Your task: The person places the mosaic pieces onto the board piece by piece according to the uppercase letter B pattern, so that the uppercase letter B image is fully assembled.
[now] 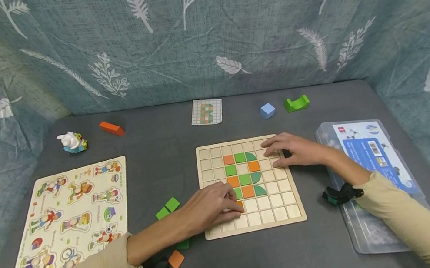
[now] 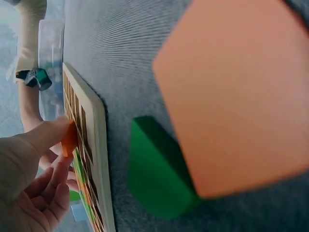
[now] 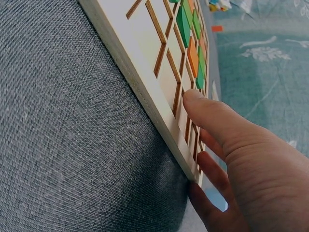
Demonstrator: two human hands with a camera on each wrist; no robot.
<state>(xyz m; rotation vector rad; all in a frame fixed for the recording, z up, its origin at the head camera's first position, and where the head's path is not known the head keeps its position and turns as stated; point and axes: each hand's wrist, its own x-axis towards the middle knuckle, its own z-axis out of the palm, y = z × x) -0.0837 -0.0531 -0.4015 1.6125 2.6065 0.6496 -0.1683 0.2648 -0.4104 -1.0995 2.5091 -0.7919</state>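
Note:
A wooden grid board (image 1: 286, 214) lies in the middle of the table with orange and green square tiles and green quarter-round pieces (image 1: 260, 190) set in its cells. Between thumb and fingers my left hand (image 1: 211, 206) pinches an orange tile (image 2: 70, 139), low over the cells near the front of the board. The back of this hand covers the board's left front part in the head view. My right hand (image 1: 293, 148) rests at the board's far right edge, fingers spread and loosely bent. In the right wrist view its thumb (image 3: 203, 106) lies over bare cells.
Left of the board are loose green tiles (image 1: 172, 204) and an orange tile (image 1: 176, 259). A picture puzzle board (image 1: 124, 191) lies far left, a clear plastic case (image 1: 367, 236) right. Behind stand a pattern card (image 1: 206, 111), blue block (image 1: 267, 110), green block (image 1: 297, 104), orange block (image 1: 111, 128) and figurine (image 1: 72, 142).

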